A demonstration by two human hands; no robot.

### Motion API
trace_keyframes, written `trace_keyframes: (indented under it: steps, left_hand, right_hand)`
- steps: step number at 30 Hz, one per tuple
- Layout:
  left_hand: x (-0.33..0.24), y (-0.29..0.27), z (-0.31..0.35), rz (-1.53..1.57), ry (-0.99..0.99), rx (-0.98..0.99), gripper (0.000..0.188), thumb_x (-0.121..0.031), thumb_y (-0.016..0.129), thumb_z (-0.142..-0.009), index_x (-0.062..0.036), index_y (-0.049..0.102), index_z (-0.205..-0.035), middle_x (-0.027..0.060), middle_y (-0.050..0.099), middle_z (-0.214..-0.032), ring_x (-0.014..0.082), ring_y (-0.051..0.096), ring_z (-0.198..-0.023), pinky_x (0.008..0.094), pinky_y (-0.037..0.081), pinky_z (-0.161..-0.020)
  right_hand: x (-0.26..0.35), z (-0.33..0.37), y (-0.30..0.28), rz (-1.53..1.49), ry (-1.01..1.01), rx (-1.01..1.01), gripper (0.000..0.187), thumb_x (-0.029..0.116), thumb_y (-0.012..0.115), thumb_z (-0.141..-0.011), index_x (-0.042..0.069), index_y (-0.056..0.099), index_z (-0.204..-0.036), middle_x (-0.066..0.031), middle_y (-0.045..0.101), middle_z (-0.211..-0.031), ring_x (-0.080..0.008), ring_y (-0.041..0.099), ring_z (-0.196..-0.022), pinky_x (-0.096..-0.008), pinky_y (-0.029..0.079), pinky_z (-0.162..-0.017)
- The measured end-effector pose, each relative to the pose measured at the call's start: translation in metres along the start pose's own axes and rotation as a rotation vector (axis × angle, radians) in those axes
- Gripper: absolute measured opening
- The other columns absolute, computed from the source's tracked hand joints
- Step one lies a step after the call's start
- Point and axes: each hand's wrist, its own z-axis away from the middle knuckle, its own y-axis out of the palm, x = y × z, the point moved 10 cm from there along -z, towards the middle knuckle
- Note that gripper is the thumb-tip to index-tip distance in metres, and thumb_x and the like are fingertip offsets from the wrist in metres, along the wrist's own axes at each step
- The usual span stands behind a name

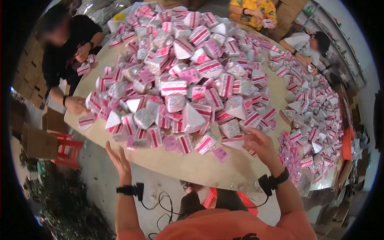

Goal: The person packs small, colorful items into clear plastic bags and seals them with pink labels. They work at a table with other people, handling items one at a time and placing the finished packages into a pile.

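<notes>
A large heap of plastic-wrapped toy cake slices [174, 88] covers much of the pale table [172, 162]. The wedges are white with pink stripes, some with speckled tops, and small pink cards [220, 154] lie among them. At the near left table edge, my left hand [118, 159] is raised with its fingers stretched out and holds nothing. My right hand [259, 146] hovers at the heap's near right side, fingers apart and slightly bent, close to a white wedge [234, 141]. No slice shows in its grasp. Both wrists wear black bands with cables.
A person in black [72, 44] reaches to the heap's left side. Two more people work at the far side. Another mound of slices [312, 116] lies at the right, beside pink packets [290, 156]. A red stool [68, 150] and cardboard box [39, 141] stand left.
</notes>
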Motion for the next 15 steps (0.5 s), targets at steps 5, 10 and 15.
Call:
trace_keyframes:
  steps: [5, 10, 15]
  left_hand:
    - [0.005, 0.031, 0.040, 0.065, -0.104, -0.025, 0.069, -0.042, 0.041, -0.088, 0.0044, 0.016, -0.134, 0.0227, 0.021, -0.137, 0.0343, 0.020, -0.128, 0.0417, 0.015, -0.105]
    - [-0.007, 0.065, 0.040, 0.010, -0.051, 0.008, 0.072, -0.044, 0.040, -0.088, 0.0037, 0.014, -0.135, 0.0226, 0.017, -0.139, 0.0355, 0.017, -0.129, 0.0434, 0.014, -0.105]
    - [-0.013, 0.077, 0.043, -0.056, 0.057, -0.014, 0.071, -0.043, 0.039, -0.088, 0.0034, 0.012, -0.135, 0.0232, 0.016, -0.139, 0.0386, 0.014, -0.129, 0.0467, 0.012, -0.105]
  right_hand:
    - [-0.115, 0.045, -0.108, 0.340, 0.010, -0.719, 0.053, 0.011, 0.057, -0.077, 0.000, 0.038, -0.125, -0.0154, 0.045, -0.121, -0.0220, 0.045, -0.107, -0.0324, 0.038, -0.088]
    - [-0.134, 0.029, -0.064, 0.355, -0.127, -0.824, 0.066, 0.022, 0.061, -0.074, 0.000, 0.033, -0.129, -0.0230, 0.036, -0.125, -0.0345, 0.034, -0.118, -0.0417, 0.024, -0.100]
    - [-0.129, 0.022, -0.013, 0.700, -0.055, -0.892, 0.073, 0.027, 0.068, -0.067, 0.003, 0.035, -0.128, -0.0305, 0.034, -0.123, -0.0424, 0.034, -0.115, -0.0474, 0.025, -0.097]
